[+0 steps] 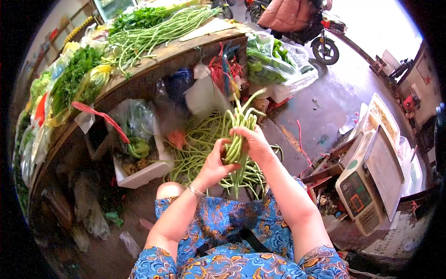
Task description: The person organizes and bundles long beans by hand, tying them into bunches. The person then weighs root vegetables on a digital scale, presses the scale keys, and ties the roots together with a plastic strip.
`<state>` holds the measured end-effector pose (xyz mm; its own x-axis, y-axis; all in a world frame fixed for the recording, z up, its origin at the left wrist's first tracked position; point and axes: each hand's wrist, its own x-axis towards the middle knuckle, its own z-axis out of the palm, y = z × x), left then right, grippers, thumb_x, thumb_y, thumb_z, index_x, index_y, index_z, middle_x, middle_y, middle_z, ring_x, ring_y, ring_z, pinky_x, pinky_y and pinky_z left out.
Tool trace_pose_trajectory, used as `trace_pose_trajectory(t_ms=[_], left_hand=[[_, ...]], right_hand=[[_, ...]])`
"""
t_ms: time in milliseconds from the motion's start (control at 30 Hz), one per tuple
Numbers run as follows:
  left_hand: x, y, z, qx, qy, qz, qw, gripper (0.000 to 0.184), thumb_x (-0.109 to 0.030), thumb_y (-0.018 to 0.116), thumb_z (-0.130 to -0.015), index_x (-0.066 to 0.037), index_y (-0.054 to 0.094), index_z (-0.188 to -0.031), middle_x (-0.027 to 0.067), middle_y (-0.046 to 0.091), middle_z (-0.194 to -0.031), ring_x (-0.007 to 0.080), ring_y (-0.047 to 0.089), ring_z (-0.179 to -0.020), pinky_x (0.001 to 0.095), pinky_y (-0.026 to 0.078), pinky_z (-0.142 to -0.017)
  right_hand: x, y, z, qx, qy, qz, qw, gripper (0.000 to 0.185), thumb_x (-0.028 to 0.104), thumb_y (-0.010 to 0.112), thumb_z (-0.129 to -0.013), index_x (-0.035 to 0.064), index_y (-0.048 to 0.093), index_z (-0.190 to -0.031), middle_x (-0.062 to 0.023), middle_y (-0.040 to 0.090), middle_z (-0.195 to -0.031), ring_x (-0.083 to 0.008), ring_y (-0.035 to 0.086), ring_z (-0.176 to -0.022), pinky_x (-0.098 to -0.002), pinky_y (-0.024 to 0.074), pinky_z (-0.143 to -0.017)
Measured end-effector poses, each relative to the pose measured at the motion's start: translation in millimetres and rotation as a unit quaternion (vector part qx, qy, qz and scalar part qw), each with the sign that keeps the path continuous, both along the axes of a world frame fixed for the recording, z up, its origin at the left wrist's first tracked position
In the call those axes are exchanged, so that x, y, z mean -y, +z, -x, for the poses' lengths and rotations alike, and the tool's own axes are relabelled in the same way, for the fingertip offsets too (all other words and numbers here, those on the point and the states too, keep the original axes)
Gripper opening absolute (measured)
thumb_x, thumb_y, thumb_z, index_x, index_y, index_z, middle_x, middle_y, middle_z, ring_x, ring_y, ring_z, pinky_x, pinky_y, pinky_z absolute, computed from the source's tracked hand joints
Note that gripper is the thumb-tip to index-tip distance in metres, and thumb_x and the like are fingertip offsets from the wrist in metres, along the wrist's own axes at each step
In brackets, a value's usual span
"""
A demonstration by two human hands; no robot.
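A bunch of long green yardlong beans (pixel 240 139) is gripped between both hands above my lap. My left hand (pixel 217 160) curls round the lower part of the bunch from the left, thumb across the front. Higher up on the right side, my right hand (pixel 253 141) closes round the same beans. Their upper ends fan out above my fingers, and the lower ends hang down. Beneath and behind the hands lies a loose heap of yardlong beans (pixel 197 151), spread wide. Part of that heap is hidden by my hands and the bunch.
On the left, a white foam box (pixel 146 174) holds greens. A wooden counter (pixel 162 51) carries leafy vegetables and more long beans (pixel 162 32). To the right stands a weighing scale (pixel 360 195). Bagged greens (pixel 278 60) sit ahead, with a scooter wheel (pixel 325 50) beyond.
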<state>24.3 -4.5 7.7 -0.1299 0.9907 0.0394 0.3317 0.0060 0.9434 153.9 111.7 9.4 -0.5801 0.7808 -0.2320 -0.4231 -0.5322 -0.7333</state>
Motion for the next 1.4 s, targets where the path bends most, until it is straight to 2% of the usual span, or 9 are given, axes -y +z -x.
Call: trace_pose_trajectory(t_ms=[233, 267, 400, 500, 633, 667, 700, 1100, 1400], left_hand=[[-16.3, -5.0, 64.5, 0.147, 0.007, 0.006, 0.989, 0.049, -0.040, 0.060, -0.095, -0.001, 0.057, -0.126, 0.0016, 0.065, -0.100, 0.0107, 0.058, -0.099, 0.0266, 0.046, -0.086], [-16.8, 0.3, 63.3, 0.190, -0.037, 0.031, 0.981, 0.052, -0.039, 0.060, -0.095, -0.001, 0.055, -0.130, 0.0052, 0.061, -0.123, 0.0132, 0.059, -0.103, 0.0270, 0.044, -0.092], [-23.4, 1.2, 43.8, 0.438, -0.046, 0.027, 0.898, 0.059, -0.042, 0.064, -0.091, -0.003, 0.050, -0.133, 0.0111, 0.064, -0.114, 0.0197, 0.062, -0.106, 0.0347, 0.049, -0.095], [-30.7, 2.1, 43.2, 0.430, -0.004, 0.012, 0.903, 0.051, -0.030, 0.069, -0.089, -0.001, 0.053, -0.128, 0.0126, 0.067, -0.108, 0.0208, 0.064, -0.101, 0.0340, 0.050, -0.093], [-31.0, 10.7, 45.3, 0.424, 0.008, 0.006, 0.906, 0.040, -0.016, 0.067, -0.087, -0.002, 0.056, -0.123, 0.0130, 0.069, -0.105, 0.0201, 0.065, -0.099, 0.0343, 0.051, -0.093], [-31.0, 10.7, 44.5, 0.434, 0.005, -0.001, 0.901, 0.037, -0.011, 0.063, -0.087, -0.003, 0.057, -0.122, 0.0131, 0.069, -0.106, 0.0201, 0.065, -0.100, 0.0348, 0.051, -0.093], [-31.1, 10.4, 44.4, 0.435, 0.004, 0.000, 0.901, 0.037, -0.011, 0.063, -0.087, -0.003, 0.057, -0.122, 0.0131, 0.069, -0.106, 0.0201, 0.065, -0.100, 0.0348, 0.051, -0.093], [-27.0, 13.1, 65.7, 0.373, 0.050, -0.075, 0.923, 0.034, -0.004, 0.062, -0.088, -0.001, 0.057, -0.122, 0.0106, 0.069, -0.092, 0.0214, 0.068, -0.083, 0.0315, 0.052, -0.071], [-21.8, 8.9, 50.1, 0.321, -0.008, -0.029, 0.947, 0.034, -0.002, 0.064, -0.085, 0.002, 0.057, -0.118, 0.0093, 0.066, -0.086, 0.0143, 0.060, -0.071, 0.0261, 0.048, -0.062]], right_hand=[[18.0, 2.2, 7.5, 0.047, 0.035, -0.182, 0.982, 0.059, 0.006, 0.067, -0.083, 0.0051, 0.045, -0.138, -0.0035, 0.064, -0.104, -0.0108, 0.062, -0.091, -0.0276, 0.0515, -0.083], [21.3, 0.6, 11.5, 0.020, 0.041, -0.219, 0.975, 0.067, 0.006, 0.066, -0.084, 0.0060, 0.038, -0.145, -0.0033, 0.063, -0.110, -0.0102, 0.061, -0.097, -0.0281, 0.0507, -0.087], [33.3, -10.2, 20.3, 0.270, 0.135, -0.447, 0.842, 0.077, 0.018, 0.072, -0.079, 0.0062, 0.034, -0.145, -0.0157, 0.062, -0.114, -0.0283, 0.062, -0.107, -0.0363, 0.0482, -0.094], [35.0, -16.6, 23.6, 0.274, 0.145, -0.418, 0.854, 0.065, 0.007, 0.073, -0.080, 0.0052, 0.043, -0.137, -0.0046, 0.059, -0.109, -0.0103, 0.056, -0.100, -0.0282, 0.0468, -0.088], [38.3, -5.8, 21.1, 0.252, 0.136, -0.423, 0.860, 0.067, 0.008, 0.075, -0.079, 0.0072, 0.043, -0.138, -0.0024, 0.060, -0.108, -0.0098, 0.056, -0.099, -0.0281, 0.0468, -0.088], [37.5, -8.9, 20.6, 0.233, 0.134, -0.423, 0.865, 0.071, 0.016, 0.075, -0.078, 0.0046, 0.040, -0.138, -0.0209, 0.062, -0.117, -0.0293, 0.060, -0.113, -0.0368, 0.0467, -0.095], [38.3, -9.2, 19.6, 0.234, 0.134, -0.423, 0.865, 0.071, 0.016, 0.075, -0.078, 0.0046, 0.040, -0.138, -0.0209, 0.062, -0.117, -0.0293, 0.060, -0.113, -0.0368, 0.0467, -0.095], [12.3, -9.7, -13.2, 0.306, 0.112, -0.326, 0.887, 0.033, 0.006, 0.063, -0.088, 0.0001, 0.062, -0.121, -0.0014, 0.067, -0.097, -0.0080, 0.059, -0.089, -0.0249, 0.0490, -0.079], [-21.1, -4.9, -28.3, 0.010, -0.085, -0.039, 0.996, 0.024, 0.022, 0.064, -0.094, 0.0035, 0.063, -0.109, -0.0034, 0.064, -0.089, -0.0020, 0.043, -0.054, -0.0181, 0.0336, -0.045]])
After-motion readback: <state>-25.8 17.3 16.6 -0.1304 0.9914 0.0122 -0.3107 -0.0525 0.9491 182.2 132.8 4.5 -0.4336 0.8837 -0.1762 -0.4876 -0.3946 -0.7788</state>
